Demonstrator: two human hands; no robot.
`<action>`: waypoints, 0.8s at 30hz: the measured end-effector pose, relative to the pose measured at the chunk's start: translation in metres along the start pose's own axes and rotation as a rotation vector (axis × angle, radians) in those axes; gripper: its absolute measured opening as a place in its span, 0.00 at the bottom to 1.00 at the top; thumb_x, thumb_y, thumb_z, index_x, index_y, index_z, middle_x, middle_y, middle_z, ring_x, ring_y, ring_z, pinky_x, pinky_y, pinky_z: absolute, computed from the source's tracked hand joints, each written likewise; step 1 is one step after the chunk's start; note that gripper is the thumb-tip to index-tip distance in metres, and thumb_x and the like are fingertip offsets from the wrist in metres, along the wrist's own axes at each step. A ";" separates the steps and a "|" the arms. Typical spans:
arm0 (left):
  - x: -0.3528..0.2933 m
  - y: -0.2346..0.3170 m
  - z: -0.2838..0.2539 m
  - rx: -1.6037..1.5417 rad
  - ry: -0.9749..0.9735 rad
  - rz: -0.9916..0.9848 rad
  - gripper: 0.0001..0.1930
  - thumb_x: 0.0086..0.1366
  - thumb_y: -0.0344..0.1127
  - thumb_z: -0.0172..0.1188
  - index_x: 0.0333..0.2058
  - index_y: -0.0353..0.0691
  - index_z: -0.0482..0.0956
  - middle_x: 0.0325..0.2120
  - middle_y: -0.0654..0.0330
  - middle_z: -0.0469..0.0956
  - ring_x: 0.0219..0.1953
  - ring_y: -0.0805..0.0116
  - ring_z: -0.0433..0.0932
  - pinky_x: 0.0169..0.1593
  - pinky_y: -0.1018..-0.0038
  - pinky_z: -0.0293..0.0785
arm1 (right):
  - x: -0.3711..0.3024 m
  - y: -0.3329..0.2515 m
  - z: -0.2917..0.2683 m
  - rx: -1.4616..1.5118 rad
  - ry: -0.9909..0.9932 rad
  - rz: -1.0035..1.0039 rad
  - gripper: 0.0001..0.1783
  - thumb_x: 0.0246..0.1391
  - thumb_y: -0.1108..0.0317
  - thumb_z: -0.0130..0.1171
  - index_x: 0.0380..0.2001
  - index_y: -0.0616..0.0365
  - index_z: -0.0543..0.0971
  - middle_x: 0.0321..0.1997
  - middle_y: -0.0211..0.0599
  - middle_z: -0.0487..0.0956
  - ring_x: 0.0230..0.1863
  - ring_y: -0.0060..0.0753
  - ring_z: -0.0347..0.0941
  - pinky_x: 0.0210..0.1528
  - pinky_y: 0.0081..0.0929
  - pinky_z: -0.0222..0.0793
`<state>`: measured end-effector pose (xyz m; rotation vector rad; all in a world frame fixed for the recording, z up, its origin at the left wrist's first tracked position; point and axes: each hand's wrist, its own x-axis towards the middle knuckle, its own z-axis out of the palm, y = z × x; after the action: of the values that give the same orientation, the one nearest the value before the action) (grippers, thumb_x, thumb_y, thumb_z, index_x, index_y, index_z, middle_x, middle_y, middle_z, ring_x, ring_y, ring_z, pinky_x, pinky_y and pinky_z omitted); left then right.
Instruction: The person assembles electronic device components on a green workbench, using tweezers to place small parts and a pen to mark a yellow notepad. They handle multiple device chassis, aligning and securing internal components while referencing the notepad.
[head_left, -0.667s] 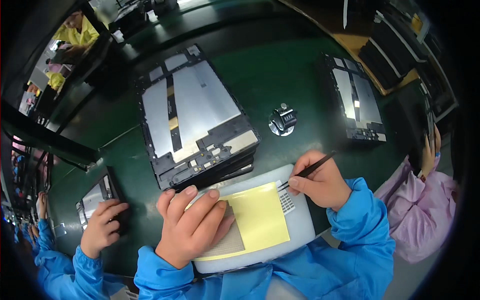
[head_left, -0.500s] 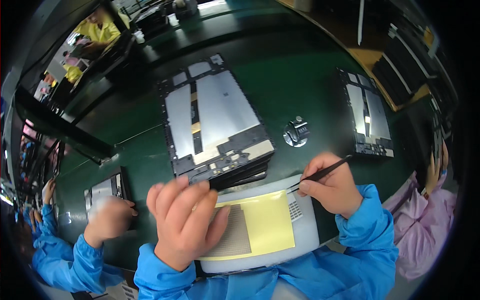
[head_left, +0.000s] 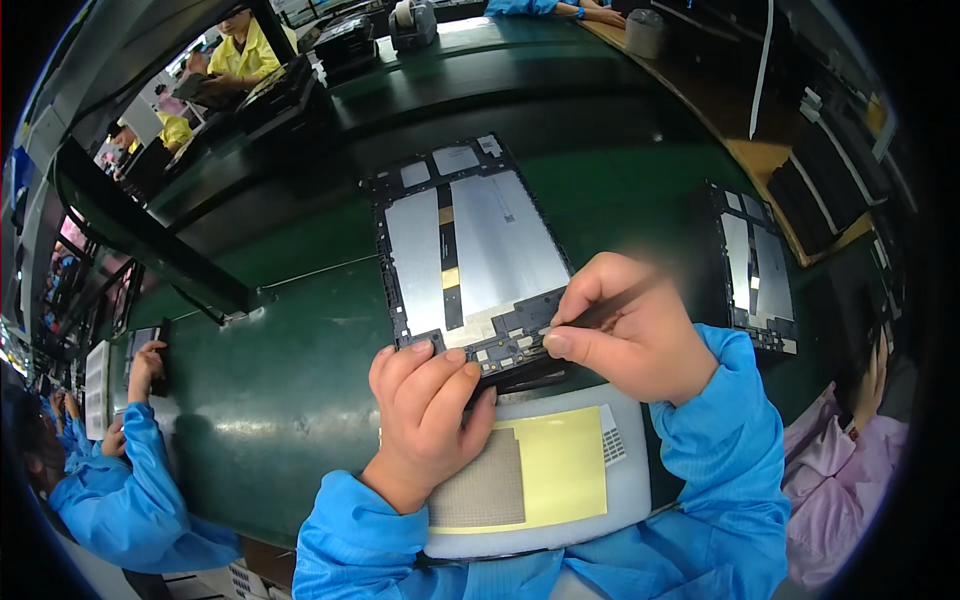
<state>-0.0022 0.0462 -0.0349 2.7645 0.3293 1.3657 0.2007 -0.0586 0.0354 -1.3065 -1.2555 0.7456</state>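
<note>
Green table carries 1 panel beyond a yellow sheet, and a 2nd panel at right. Left hand, half open, holding nothing, touches the panel's near edge; right hand pinches blurred tweezers, hiding its corner.

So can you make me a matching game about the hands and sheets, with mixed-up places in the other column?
Column one:
1. Left hand
2. Right hand
3. Yellow sheet
4. Brown patterned sheet

Column two:
A. Directly on the pale pad
B. Holding a dark slim tool
C. On top of the yellow sheet's left part
D. At the near-left corner of the device panel

Right pairs: 1-D, 2-B, 3-A, 4-C
</note>
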 end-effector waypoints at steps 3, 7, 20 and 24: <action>-0.001 0.000 0.000 -0.002 0.002 0.002 0.27 0.41 0.28 0.69 0.44 0.40 0.72 0.45 0.56 0.71 0.52 0.52 0.67 0.54 0.51 0.62 | 0.001 -0.001 -0.002 -0.036 -0.015 0.019 0.09 0.50 0.75 0.64 0.30 0.62 0.72 0.27 0.30 0.74 0.27 0.16 0.69 0.28 0.17 0.66; 0.000 0.000 0.000 -0.015 0.006 -0.004 0.27 0.41 0.27 0.69 0.44 0.41 0.72 0.45 0.56 0.71 0.52 0.52 0.67 0.54 0.52 0.63 | 0.002 -0.006 0.002 0.121 0.046 0.068 0.08 0.52 0.76 0.62 0.30 0.63 0.71 0.26 0.33 0.75 0.28 0.19 0.73 0.29 0.17 0.70; 0.001 0.001 0.000 -0.015 0.013 -0.006 0.26 0.41 0.25 0.68 0.43 0.40 0.72 0.45 0.56 0.71 0.51 0.52 0.67 0.54 0.52 0.63 | 0.013 -0.021 0.002 0.127 -0.003 0.254 0.08 0.55 0.75 0.60 0.31 0.64 0.70 0.26 0.36 0.77 0.29 0.22 0.76 0.31 0.19 0.74; 0.001 0.002 -0.001 -0.012 0.012 -0.009 0.26 0.41 0.25 0.68 0.43 0.40 0.72 0.45 0.56 0.71 0.51 0.52 0.67 0.54 0.52 0.64 | 0.013 -0.018 0.003 0.114 -0.012 0.241 0.08 0.54 0.76 0.60 0.31 0.63 0.70 0.26 0.35 0.77 0.29 0.21 0.76 0.30 0.19 0.72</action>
<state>-0.0021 0.0449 -0.0329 2.7429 0.3329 1.3780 0.1969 -0.0489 0.0556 -1.3753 -1.0590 0.9824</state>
